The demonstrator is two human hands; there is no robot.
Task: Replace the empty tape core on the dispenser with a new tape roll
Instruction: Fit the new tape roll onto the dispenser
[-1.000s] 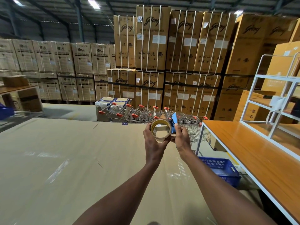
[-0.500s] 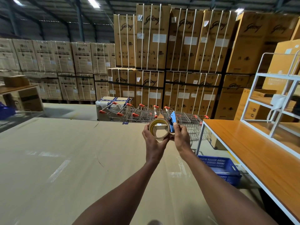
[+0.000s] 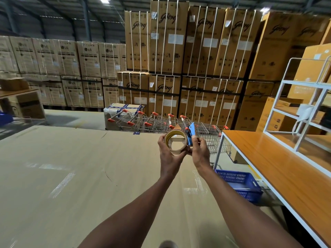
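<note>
I hold a brown tape roll (image 3: 179, 148) out in front of me at chest height, above a big cardboard sheet. My left hand (image 3: 168, 156) cups the roll from the left and below, its hollow centre facing me. Pressed against the roll's right side is a blue tape dispenser (image 3: 191, 131), gripped by my right hand (image 3: 199, 151), whose fingers hide its lower part. Whether the roll sits on the dispenser's hub I cannot tell.
A large cardboard sheet (image 3: 71, 176) lies under my arms. To the right stand a wooden-topped table (image 3: 279, 167) with a white wire rack (image 3: 304, 111) and a blue crate (image 3: 240, 183) below. Nested shopping trolleys (image 3: 157, 122) and stacked cartons (image 3: 179, 59) stand behind.
Both hands with the roll and dispenser have stayed almost in place; the roll has tilted slightly.
</note>
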